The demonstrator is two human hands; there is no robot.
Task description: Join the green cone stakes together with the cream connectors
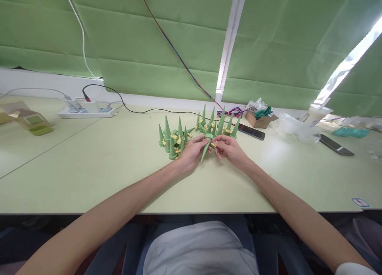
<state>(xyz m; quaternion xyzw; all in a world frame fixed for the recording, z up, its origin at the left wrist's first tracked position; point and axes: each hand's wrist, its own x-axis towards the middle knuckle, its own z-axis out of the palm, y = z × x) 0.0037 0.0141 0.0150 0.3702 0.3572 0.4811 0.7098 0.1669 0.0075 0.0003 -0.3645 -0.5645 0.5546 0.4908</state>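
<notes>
My left hand [193, 151] is closed on a green spiked piece [205, 150], whose long pointed end slants down toward me. My right hand [228, 148] meets it from the right, its fingertips pinched on a small yellow part [213, 145] at the green piece's side. Behind and to the left of my left hand stands a group of green spikes with yellow parts [167, 136]. A second group of such spikes [221, 122] stands upright just beyond both hands, partly hidden by them.
A phone [251, 131] and a cardboard box [260, 119] lie behind my right hand. Further right are a plastic bag [294, 128], a cup [313, 115] and a dark device [336, 145]. A power strip [88, 110] and an open carton [32, 118] sit left.
</notes>
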